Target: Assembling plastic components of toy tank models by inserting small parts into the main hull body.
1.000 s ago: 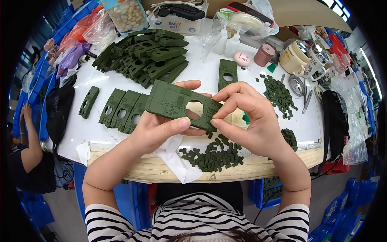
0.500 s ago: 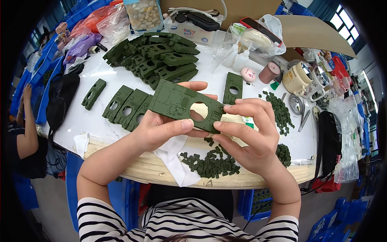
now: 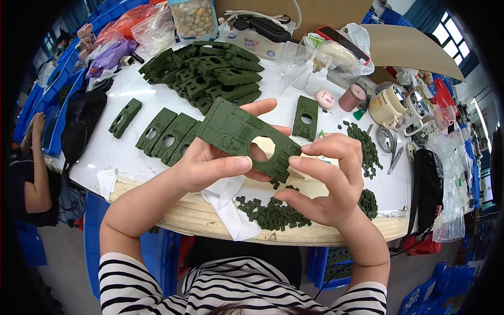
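My left hand (image 3: 207, 170) grips a dark green plastic toy tank hull (image 3: 231, 128), thumb across its near edge and fingers beneath. The hull has a large round hole and is tilted, its right end lower. My right hand (image 3: 336, 181) is at that right end with fingers curved and apart; two fingertips are at or very near the edge, and the thumb is away from it. Below lies a heap of small dark green parts (image 3: 273, 215). Several similar hulls (image 3: 168, 139) stand in a row to the left, and another hull (image 3: 305, 118) lies beyond my right hand.
A large pile of hulls (image 3: 226, 76) covers the back of the white table (image 3: 118, 170). More small parts (image 3: 363, 147) lie at right, beside tweezers (image 3: 396, 158), a clear tape roll (image 3: 386, 137) and a cream mug (image 3: 387, 105). White cloth (image 3: 231, 210) hangs over the front edge.
My right hand's fingers have spread and its thumb has drawn back from the hull. The hull's right end has tipped slightly downward in my left hand.
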The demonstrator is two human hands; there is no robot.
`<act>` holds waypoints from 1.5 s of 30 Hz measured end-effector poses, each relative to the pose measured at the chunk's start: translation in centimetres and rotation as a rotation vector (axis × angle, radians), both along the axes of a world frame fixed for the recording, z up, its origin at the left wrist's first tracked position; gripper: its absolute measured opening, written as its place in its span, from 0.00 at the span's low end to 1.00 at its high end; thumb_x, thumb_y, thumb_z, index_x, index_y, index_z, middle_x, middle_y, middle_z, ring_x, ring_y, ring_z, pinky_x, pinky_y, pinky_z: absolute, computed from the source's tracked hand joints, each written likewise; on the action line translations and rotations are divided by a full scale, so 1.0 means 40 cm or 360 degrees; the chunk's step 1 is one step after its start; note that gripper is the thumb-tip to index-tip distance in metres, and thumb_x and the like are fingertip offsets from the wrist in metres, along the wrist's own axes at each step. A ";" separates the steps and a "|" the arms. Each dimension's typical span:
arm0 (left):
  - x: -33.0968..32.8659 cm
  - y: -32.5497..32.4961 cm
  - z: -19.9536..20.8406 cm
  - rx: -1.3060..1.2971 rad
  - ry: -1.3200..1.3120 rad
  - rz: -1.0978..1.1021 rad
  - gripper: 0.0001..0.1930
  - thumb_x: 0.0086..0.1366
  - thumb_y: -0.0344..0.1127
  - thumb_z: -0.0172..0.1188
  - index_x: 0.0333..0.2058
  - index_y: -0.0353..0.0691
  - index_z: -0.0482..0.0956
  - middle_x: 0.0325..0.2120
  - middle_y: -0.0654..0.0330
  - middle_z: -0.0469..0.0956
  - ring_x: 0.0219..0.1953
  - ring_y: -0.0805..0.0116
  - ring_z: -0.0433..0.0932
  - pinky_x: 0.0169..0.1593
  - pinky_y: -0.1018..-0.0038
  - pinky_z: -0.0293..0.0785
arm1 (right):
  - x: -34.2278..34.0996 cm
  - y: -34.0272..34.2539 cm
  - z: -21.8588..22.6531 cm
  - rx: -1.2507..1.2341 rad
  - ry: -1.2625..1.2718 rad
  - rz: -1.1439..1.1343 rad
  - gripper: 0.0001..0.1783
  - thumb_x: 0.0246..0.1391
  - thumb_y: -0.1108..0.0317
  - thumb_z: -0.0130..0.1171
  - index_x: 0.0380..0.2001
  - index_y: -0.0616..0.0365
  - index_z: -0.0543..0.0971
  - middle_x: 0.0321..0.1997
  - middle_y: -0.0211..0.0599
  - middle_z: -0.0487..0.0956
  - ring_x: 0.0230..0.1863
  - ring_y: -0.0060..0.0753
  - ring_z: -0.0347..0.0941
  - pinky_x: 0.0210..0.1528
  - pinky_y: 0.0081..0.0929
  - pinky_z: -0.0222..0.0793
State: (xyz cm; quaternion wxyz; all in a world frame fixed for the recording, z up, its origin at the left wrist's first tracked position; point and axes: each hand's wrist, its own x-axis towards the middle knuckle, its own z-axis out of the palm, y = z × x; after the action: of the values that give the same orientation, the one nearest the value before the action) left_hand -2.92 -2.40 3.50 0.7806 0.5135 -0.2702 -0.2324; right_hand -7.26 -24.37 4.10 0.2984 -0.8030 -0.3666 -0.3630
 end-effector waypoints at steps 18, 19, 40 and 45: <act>0.042 0.032 -0.038 0.0228 0.0000 -0.0299 0.30 0.69 0.45 0.50 0.63 0.32 0.60 0.49 0.45 0.77 0.48 0.70 0.75 0.45 0.79 0.67 | 0.023 -0.006 -0.027 0.0461 0.0547 -0.0024 0.07 0.51 0.73 0.64 0.33 0.63 0.79 0.27 0.36 0.78 0.28 0.29 0.72 0.37 0.24 0.68; 0.041 0.032 -0.041 0.0249 0.0003 -0.0295 0.30 0.69 0.44 0.51 0.63 0.32 0.60 0.48 0.46 0.77 0.49 0.69 0.76 0.44 0.79 0.67 | 0.023 -0.006 -0.031 0.0489 0.0595 -0.0025 0.08 0.52 0.72 0.64 0.34 0.64 0.79 0.27 0.35 0.78 0.29 0.27 0.73 0.37 0.23 0.68; -0.041 0.025 0.023 0.0957 -0.1425 0.0581 0.36 0.48 0.38 0.74 0.54 0.32 0.68 0.43 0.54 0.72 0.36 0.68 0.76 0.39 0.74 0.76 | -0.003 0.012 -0.004 0.1158 0.1729 0.0450 0.06 0.60 0.72 0.57 0.36 0.66 0.74 0.32 0.38 0.81 0.30 0.20 0.77 0.34 0.18 0.75; -0.091 0.036 -0.005 0.1119 -0.1544 0.0963 0.35 0.48 0.32 0.71 0.56 0.35 0.68 0.43 0.54 0.71 0.34 0.67 0.75 0.38 0.75 0.75 | -0.021 0.033 -0.017 0.1102 0.1722 0.0503 0.09 0.60 0.72 0.56 0.40 0.67 0.74 0.33 0.39 0.81 0.34 0.22 0.77 0.38 0.20 0.75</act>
State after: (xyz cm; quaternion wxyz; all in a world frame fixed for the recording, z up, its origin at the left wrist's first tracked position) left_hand -6.55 -0.94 3.29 0.3878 0.8366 -0.3428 0.1795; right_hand -8.10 -23.04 3.42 0.7311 -0.6662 -0.1406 0.0430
